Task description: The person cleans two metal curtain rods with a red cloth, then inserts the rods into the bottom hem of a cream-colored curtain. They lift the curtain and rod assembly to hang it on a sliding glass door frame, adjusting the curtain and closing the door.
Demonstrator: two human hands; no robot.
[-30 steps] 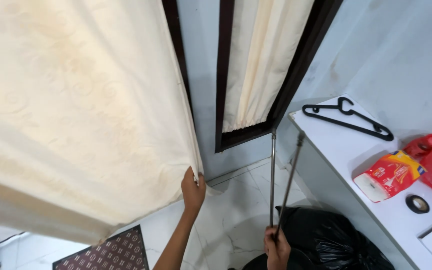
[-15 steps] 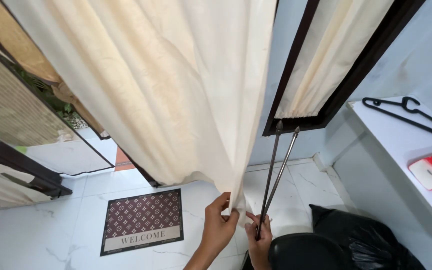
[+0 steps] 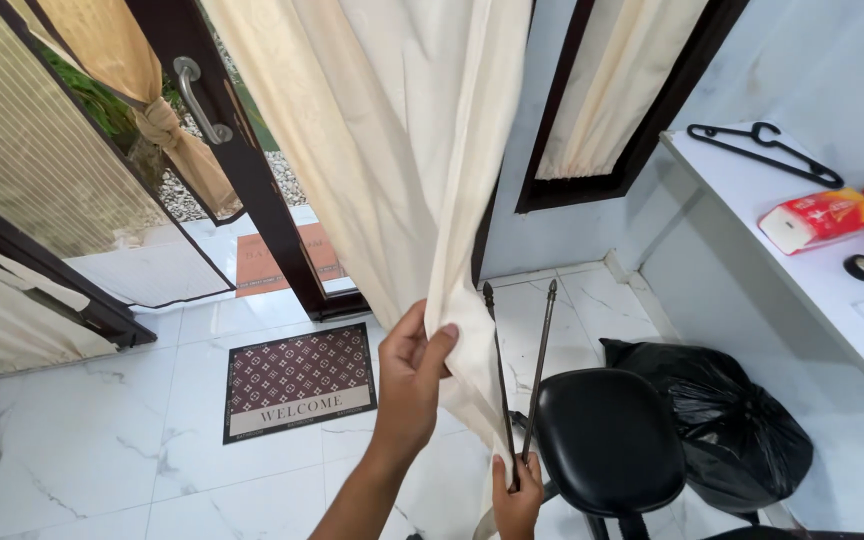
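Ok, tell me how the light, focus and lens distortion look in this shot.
Head view: even daylight comes through the open door, soft shadows, no harsh glare; white floor tiles show only a mild sheen. The cream curtain, left hand pinching its edge and right hand gripping two dark rods look sharp. Wide-angle lens tilts the window frame and door.

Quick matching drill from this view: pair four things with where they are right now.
Things:
1. cream curtain
2. two dark rods
3. black hanger
4. doormat

Places:
A. on the white counter
B. on the marble floor by the door
C. pinched by the left hand
D. held upright by the right hand

Pairs: 1-C, 2-D, 3-A, 4-B
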